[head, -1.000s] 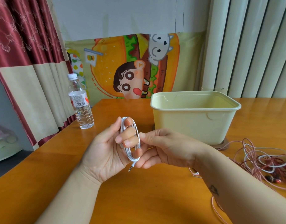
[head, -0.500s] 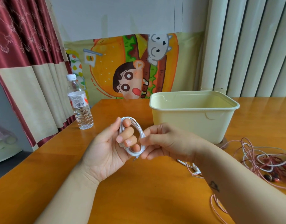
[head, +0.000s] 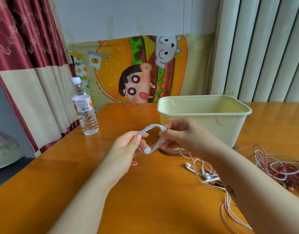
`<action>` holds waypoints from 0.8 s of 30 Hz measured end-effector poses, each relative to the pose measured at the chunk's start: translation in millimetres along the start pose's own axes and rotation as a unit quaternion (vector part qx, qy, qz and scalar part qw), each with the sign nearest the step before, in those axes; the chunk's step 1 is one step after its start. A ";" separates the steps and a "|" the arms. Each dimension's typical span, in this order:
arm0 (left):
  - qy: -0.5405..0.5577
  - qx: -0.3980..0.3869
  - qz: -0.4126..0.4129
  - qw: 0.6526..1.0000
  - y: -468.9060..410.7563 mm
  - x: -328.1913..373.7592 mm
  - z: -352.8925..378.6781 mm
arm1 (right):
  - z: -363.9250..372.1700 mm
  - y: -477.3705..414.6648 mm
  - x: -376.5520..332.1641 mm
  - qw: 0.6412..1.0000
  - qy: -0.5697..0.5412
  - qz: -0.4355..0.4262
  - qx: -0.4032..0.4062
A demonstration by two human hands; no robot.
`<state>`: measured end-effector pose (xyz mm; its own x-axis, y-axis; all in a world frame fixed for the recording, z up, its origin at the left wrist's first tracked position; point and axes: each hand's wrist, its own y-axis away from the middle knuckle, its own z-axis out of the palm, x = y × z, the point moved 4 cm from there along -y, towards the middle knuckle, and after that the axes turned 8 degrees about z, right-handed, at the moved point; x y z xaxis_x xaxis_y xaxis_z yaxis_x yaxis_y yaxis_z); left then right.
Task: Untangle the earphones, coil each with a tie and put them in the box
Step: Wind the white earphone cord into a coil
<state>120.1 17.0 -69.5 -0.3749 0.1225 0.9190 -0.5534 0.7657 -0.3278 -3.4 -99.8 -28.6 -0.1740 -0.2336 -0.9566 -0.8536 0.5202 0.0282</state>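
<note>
Two hands on one coil right now. The white earphone (head: 152,127) is wound into an oval loop of several turns, the strands lying close together, thin and glossy. One rounded white earbud (head: 147,150) pokes out at the bottom of the loop, facing me.

My left hand (head: 126,147) has the loop's left side: thumb and fingers curled in, pinching the strands near the top, with the lower fingers tucked behind the cable. My right hand (head: 180,134) takes the right side, thumb and forefinger closed on the bundle and the other fingers bent beneath it. So the coil hangs stretched between the two hands, clear of the table (head: 145,191) and open in the middle so the wood shows through.

Where is it? In the air, just in front of the near left corner of the pale yellow box (head: 229,130), outside it, with my right hand overlapping the box's front wall from this angle.

Down on the table, a small pink loop (head: 133,163) lies just below my left hand; I cannot tell what it is. More earbuds (head: 188,165) on pink and white cable lie near my right forearm, and the big tangle (head: 272,166) of pink, red and white cable sprawls to the right, well apart from the coil. A water bottle (head: 84,107) stands upright at the table's far left.
</note>
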 end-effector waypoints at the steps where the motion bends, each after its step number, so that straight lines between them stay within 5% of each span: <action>1: -0.009 -0.006 -0.002 1.000 0.3 0.8 0.6 | -0.8 -0.1 0.1 1.000 -0.003 -0.001 0.002; 4: 0.110 0.025 -0.022 0.993 1.1 6.2 1.9 | -1.1 0.3 -1.1 1.000 -0.024 -0.001 -0.002; 7: 0.329 0.083 -0.060 0.939 0.2 9.5 5.8 | 6.8 0.2 -0.4 0.998 -0.068 0.008 -0.017; 11: 0.419 0.147 -0.091 0.891 -0.1 6.7 10.8 | 22.1 -3.0 5.1 0.993 -0.114 -0.002 -0.006; 17: 0.352 0.163 -0.094 0.917 1.3 -0.5 9.7 | 28.4 -2.8 7.7 0.991 -0.131 -0.014 0.029; 22: 0.078 0.116 -0.065 0.988 3.3 0.1 4.4 | 29.9 -1.6 6.7 0.991 -0.120 -0.038 0.046; 24: 0.080 0.107 -0.076 0.988 3.5 -1.8 4.5 | 30.2 -1.2 6.3 0.990 -0.125 -0.048 0.049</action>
<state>115.5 16.6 -73.3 -0.1627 0.1286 0.9783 -0.7455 0.6335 -0.2072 11.4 -77.1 -43.3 0.0441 -0.0813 -0.9957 -0.8066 0.5851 -0.0835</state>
